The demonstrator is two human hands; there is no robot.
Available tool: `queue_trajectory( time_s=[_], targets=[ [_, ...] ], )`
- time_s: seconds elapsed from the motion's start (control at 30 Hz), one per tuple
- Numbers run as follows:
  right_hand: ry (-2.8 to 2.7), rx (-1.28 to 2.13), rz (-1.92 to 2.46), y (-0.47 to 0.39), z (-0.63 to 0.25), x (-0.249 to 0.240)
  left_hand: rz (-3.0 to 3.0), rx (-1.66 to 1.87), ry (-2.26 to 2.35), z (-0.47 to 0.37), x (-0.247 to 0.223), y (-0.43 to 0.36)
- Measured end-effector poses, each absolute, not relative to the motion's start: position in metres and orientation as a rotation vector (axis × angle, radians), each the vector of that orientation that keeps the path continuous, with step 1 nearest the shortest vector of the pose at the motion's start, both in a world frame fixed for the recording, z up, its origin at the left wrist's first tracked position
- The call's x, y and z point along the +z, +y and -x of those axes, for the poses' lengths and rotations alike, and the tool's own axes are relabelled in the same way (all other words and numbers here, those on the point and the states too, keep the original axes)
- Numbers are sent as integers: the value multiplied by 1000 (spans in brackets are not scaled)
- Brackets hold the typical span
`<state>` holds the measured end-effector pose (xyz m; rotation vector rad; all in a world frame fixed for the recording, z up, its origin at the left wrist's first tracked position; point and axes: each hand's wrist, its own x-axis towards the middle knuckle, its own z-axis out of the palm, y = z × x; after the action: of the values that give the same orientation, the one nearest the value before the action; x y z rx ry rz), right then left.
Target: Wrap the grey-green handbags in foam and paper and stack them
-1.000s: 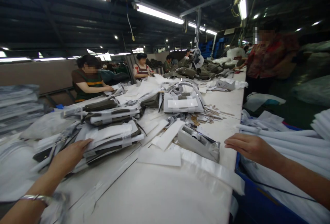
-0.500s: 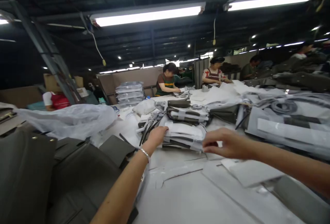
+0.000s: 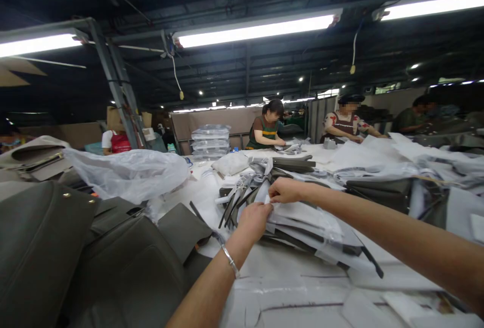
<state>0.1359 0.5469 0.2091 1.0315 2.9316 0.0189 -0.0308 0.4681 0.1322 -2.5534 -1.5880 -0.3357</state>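
A bundle of dark olive leather-like pieces wrapped in thin white sheeting (image 3: 308, 227) lies on the white table ahead of me. At its near left edge my left hand (image 3: 254, 219), with a silver bangle on the wrist, is closed with its fingertips on the white wrap. My right hand (image 3: 284, 190) reaches across from the right, pinching the same wrap just beyond the left fingertips. Dark straps (image 3: 232, 209) fan out left of my hands. More dark pieces (image 3: 293, 163) are stacked behind the bundle.
Large dark olive bag parts (image 3: 124, 262) are heaped at the left, near my left arm. Crumpled clear plastic (image 3: 128, 172) lies behind them. Wrapped stacks (image 3: 210, 141) stand farther back. Two co-workers, one person (image 3: 266, 129) and another (image 3: 348, 121), work across the table.
My right hand has moved from the bundle's right end to its left edge, beside my left hand. The bundle now lies turned at an angle. The camera view has swung left.
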Motion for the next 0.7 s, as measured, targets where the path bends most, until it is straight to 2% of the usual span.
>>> queue_trajectory(
  time_s=[0.33,0.7],
  targets=[
    [2685,319,-1059,562,-116,210,2582,-361,-1566,29,135,463],
    [2492,340,-1133,567,-96,209,2620,-306,-1522,25,145,455]
  ],
)
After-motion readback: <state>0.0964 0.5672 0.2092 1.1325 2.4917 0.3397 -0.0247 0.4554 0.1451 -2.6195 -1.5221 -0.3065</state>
